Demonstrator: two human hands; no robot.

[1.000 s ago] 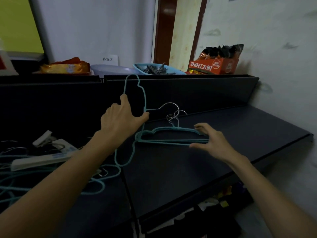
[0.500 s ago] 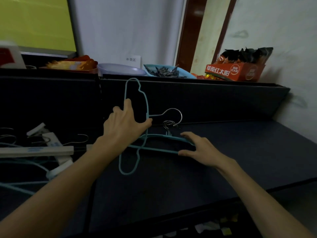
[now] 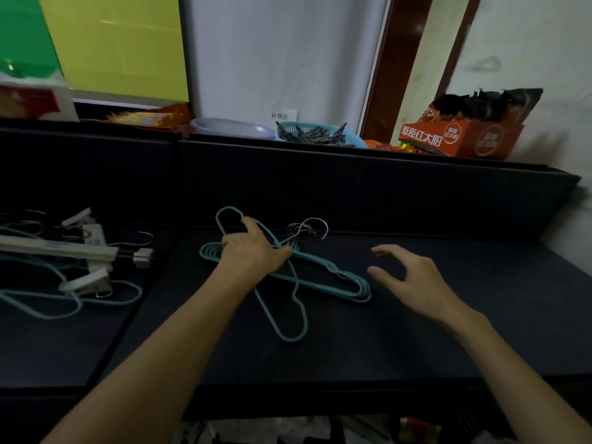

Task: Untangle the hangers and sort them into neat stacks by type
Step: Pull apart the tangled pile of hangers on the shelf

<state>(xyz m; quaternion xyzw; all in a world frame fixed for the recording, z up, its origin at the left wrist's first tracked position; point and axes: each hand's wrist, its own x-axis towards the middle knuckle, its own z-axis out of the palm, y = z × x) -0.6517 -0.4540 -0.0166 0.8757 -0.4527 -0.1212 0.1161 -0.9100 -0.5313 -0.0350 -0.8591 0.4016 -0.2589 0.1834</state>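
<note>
Two hands are over the dark table (image 3: pixel 416 347), yours, and they sit well apart. Your left hand (image 3: pixel 253 251) lies on a teal hanger (image 3: pixel 290 310) that crosses the stack at an angle; the fingers curl over its wire near the neck, gripping it, with the upper loop poking out past your fingertips and the lower end lying on the table toward you. Under it lies the stack of teal hangers (image 3: pixel 349 288), nested flat, running from beneath your left hand out to the right. Their metal hooks (image 3: pixel 307 230) bunch together just behind your left hand, near the table's raised back panel (image 3: pixel 384 193). Your right hand (image 3: pixel 413 277) hangs just beside the right end of the stack, fingers spread and relaxed, holding nothing and touching no hanger as far as you can see. Off to the left lies the tangled pile (image 3: pixel 73 261): white clip hangers, loose metal hooks and more teal wire hangers laid over one another. On the shelf behind the panel you have a blue basket of pegs (image 3: pixel 317 136), a pale bowl (image 3: pixel 230 128) and an orange box (image 3: pixel 464 139)
</note>
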